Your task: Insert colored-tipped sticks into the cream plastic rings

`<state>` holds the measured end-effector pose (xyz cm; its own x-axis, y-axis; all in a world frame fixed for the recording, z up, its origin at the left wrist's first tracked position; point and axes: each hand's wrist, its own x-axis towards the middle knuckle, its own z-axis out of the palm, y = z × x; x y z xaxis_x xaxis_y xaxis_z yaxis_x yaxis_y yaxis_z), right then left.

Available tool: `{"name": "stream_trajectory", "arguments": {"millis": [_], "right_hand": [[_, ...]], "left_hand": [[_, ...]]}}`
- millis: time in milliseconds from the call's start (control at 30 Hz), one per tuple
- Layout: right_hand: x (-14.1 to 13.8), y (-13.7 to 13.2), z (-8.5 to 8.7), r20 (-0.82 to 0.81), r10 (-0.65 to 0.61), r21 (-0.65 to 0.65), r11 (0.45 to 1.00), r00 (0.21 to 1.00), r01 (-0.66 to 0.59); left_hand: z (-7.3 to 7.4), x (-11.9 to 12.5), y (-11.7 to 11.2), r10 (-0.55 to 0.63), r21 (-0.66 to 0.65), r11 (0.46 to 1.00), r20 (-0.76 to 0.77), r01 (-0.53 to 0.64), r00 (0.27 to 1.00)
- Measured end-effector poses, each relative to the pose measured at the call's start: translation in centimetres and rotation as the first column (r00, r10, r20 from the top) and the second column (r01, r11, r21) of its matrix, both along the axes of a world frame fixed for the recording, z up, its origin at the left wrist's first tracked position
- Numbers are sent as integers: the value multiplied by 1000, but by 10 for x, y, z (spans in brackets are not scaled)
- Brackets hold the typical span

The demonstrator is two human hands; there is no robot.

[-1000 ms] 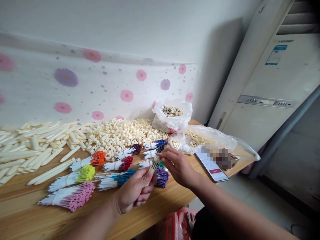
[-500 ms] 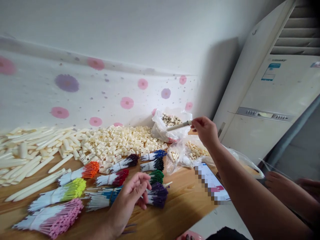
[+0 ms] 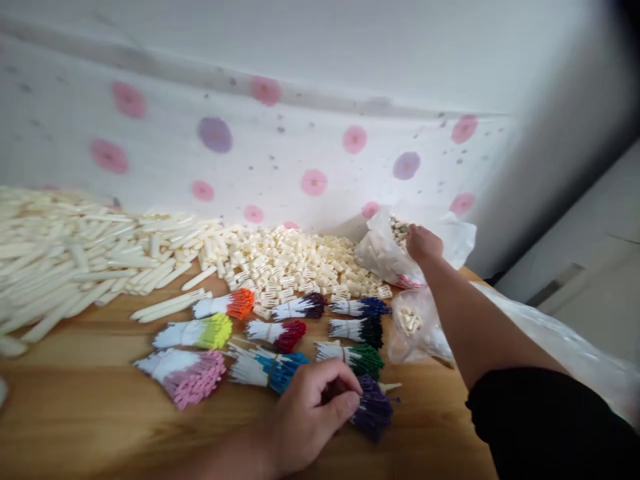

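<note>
Plastic bag (image 3: 377,257) with small pale-and-dark pieces (image 3: 399,230) sits at the back of the table (image 3: 60,427); right hand (image 3: 424,245) is now at its mouth. Half a second ago that hand held a slim piece aloft nearer the camera; now the piece isn't visible, so likely it's being dropped in there. Right fingers bunched, but can't tell whether they clamp anything. Left hand (image 3: 320,407), looser earlier, now curls thumb toward fingertips beside the purple bundle (image 3: 373,407); contact or hold unclear. Materials: bag thin, crinkly, translucent; cream tubes (image 3: 125,260) long, smooth, glossy plastic; slotted sleeves (image 3: 295,257) short, hollow, heaped; pink bundle (image 3: 195,383) slender white sticks with knobby coloured ends; tabletop smooth, wood-grained.
</note>
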<state>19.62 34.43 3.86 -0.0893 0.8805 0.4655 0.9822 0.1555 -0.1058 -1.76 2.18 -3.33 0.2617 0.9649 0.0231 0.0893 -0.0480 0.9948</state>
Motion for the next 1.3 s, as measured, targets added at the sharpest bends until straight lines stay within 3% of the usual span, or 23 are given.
{"name": "stream_trajectory", "arguments": {"millis": [167,233,300,367,433,467,567,633,700,767,867,967,1100,1200,1300], "right_hand": [[5,-13,14,41,31,-66,997,999,-28],[4,-26,22,31,37,-7,999,999,-36],[2,-49,27,26,127,96,987,992,-129],[2,-86,24,64,359,247,898,931,-364],[2,-136,14,159,618,353,693,770,-629],[3,-164,6,183,682,380,616,708,-691],[9,-240,-22,257,709,408,537,657,-738],[14,-273,-38,242,737,371,531,632,-762],[21,-289,-47,198,750,330,555,631,-764],[27,-293,-50,162,742,321,584,650,-746],[32,-294,-48,145,735,327,596,662,-733],[32,-299,-46,145,763,300,573,630,-762],[33,-307,-50,88,795,232,569,600,-789],[35,-307,-56,42,802,190,579,596,-793],[30,-306,-56,-22,809,175,581,587,-795]], "left_hand": [[5,1,-3,15,125,992,-86,-4,996],[4,0,-3,38,182,983,-75,-24,996],[1,-1,-2,57,253,967,-65,-39,996],[2,-3,-1,77,311,949,-55,-57,995],[7,-8,1,120,346,933,-35,-101,992],[13,-12,2,155,367,920,-21,-137,988],[34,-43,4,298,470,842,3,-264,955],[46,-81,4,463,491,792,-96,-362,881],[54,-132,4,600,497,771,-360,-398,714],[54,-186,2,554,434,829,-725,-352,410],[42,-248,-2,476,363,845,-845,-394,244],[23,-272,-7,418,326,856,-893,-401,168],[4,-270,-10,394,316,853,-912,-415,115],[4,-268,-11,415,328,823,-905,-463,97],[12,-266,-6,489,370,757,-868,-539,90]]}}
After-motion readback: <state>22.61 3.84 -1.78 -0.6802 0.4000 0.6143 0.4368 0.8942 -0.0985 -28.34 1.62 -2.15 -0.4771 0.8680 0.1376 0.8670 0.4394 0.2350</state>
